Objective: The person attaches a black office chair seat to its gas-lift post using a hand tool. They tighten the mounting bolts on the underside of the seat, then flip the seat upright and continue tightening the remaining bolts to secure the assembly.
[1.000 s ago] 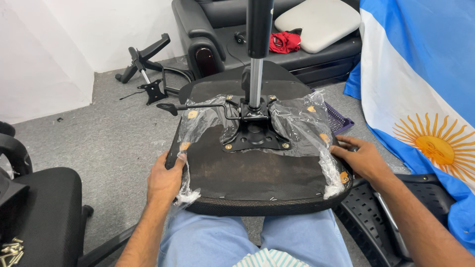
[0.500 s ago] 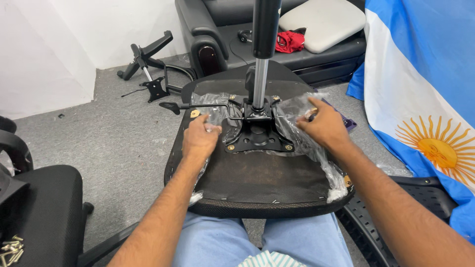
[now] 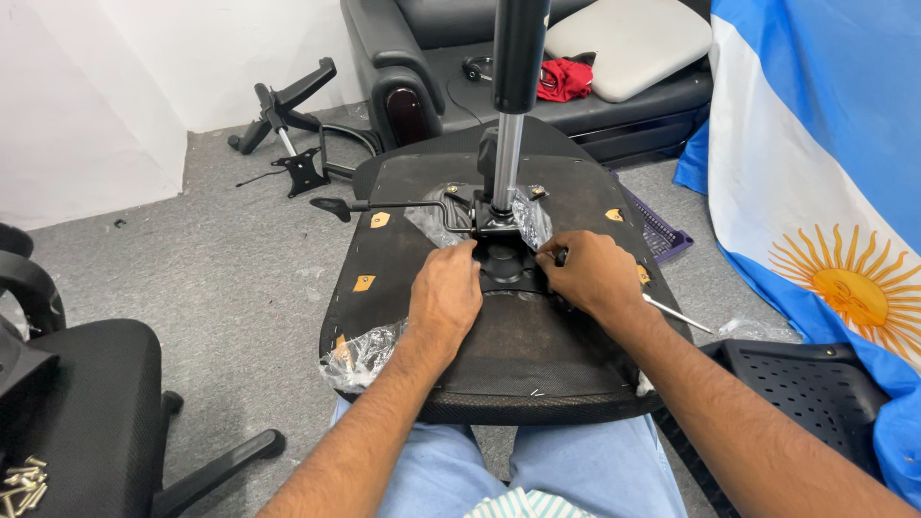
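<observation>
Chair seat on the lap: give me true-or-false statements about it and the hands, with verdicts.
1. Both hands, left hand and right hand, rest on the upturned chair seat. True.
2. The gas cylinder lies flat on the carpet. False: it stands upright from the seat's mechanism plate.
3. Clear plastic wrap clings to the seat's left edge. True.
4. The red cloth lies on the seat. False: it lies on the dark sofa behind.
</observation>
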